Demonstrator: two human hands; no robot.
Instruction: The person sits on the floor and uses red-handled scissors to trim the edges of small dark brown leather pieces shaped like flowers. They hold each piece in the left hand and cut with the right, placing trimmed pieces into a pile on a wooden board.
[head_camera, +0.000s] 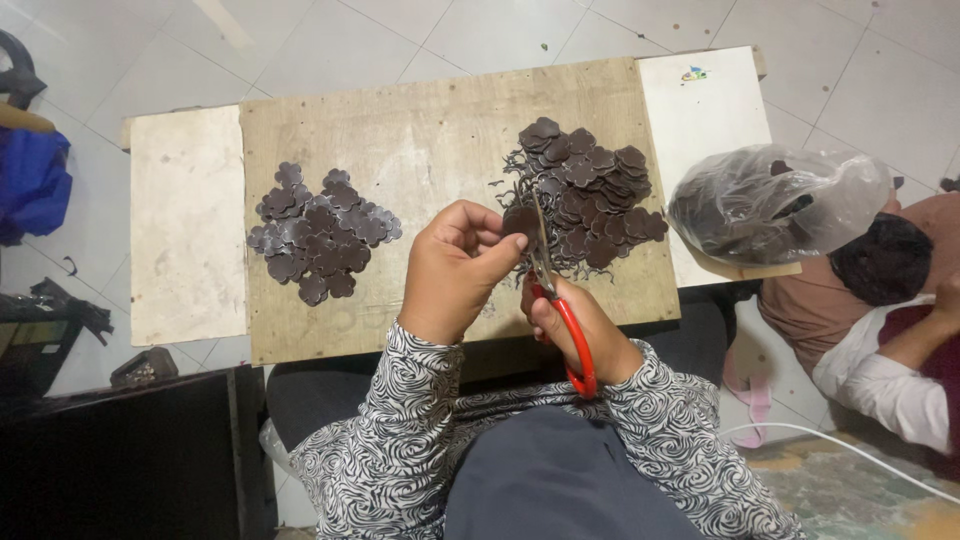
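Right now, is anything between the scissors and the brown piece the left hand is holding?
Nothing visible. The left hand holds the brown piece right at the blades of the scissors in the right hand.

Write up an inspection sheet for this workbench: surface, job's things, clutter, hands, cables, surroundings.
Surface: plywood board laid over a pale table, worn and stained.
Job's things: dark flower-shaped piece pinched in the left hand; red-handled scissors in the right hand, blades at the piece.
Clutter: flat pile of cut pieces on the left, taller pile with thin offcuts on the right, clear plastic bag of pieces at the table's right end.
Hands: both busy, close together over the board's near edge.
Cables: white cable on the floor, lower right.
Surroundings: tiled floor; another person sitting at right; blue cloth at left.
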